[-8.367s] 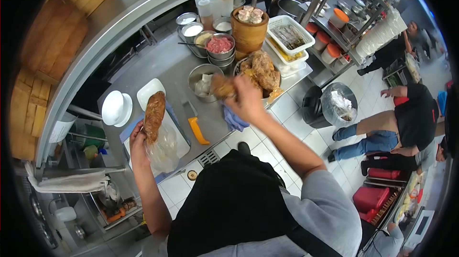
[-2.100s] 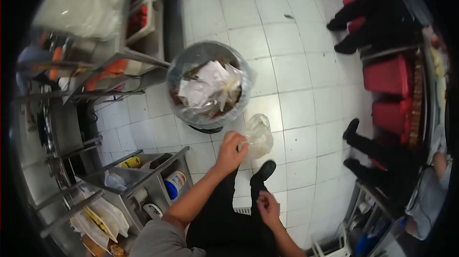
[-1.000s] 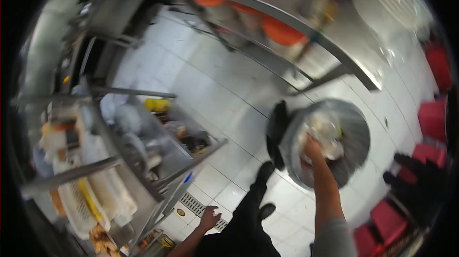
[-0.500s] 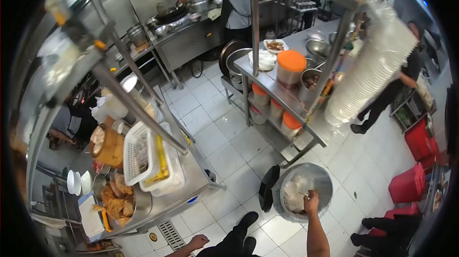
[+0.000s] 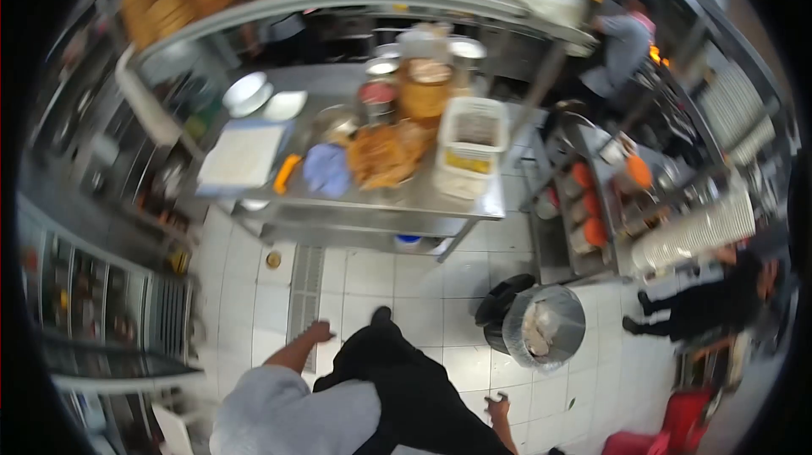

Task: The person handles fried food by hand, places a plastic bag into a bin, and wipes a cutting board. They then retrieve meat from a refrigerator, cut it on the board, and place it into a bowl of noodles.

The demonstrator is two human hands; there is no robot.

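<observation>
My left hand (image 5: 320,331) hangs over the floor in front of the steel table (image 5: 338,204), its fingers loosely bent and slightly apart. Nothing shows in it. To the right of my body is my right hand (image 5: 499,407), empty, with thumb and fingers apart. Nearest to it stands a round bin (image 5: 579,320) lined with clear plastic, holding pale, translucent waste. The black lid (image 5: 499,298) leans at the bin's left side. On the table are a heap of orange-brown cooked food (image 5: 381,155), a blue cloth (image 5: 327,169), a white cutting board (image 5: 243,153) and an orange-handled tool (image 5: 288,173).
A white basket (image 5: 474,121) sits at the table's right end by a bamboo steamer (image 5: 423,91). Orange-lidded tubs (image 5: 595,232) fill the right-hand shelf. One person (image 5: 710,294) stands at the right, another (image 5: 622,41) by the stove. A floor drain (image 5: 306,286) runs ahead.
My right hand has come out of the bin and away from it. The view has swung left, bringing the steel table to the centre. The blue cloth now shows beside the food.
</observation>
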